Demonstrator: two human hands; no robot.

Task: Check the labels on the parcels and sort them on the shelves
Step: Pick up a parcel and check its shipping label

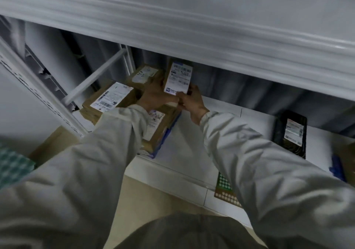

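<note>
Both my hands reach into the lower shelf (192, 152). A small brown parcel (179, 76) with a white label stands upright between them. My left hand (156, 95) grips its left side and my right hand (192, 100) grips its lower right corner. Under and around it lie other cardboard parcels: a large one with a barcode label (110, 99) at the left, one behind (144, 74), and a flat one (159, 125) under my left wrist. A black parcel (291, 133) with a white label lies farther right on the same shelf.
The upper shelf's white edge (192, 43) hangs low over the parcels. A white upright post (38, 87) and a cross rail (96, 77) bound the left side. A dotted cardboard sheet (225, 189) lies at the shelf front. A blue item (337, 167) shows at the far right.
</note>
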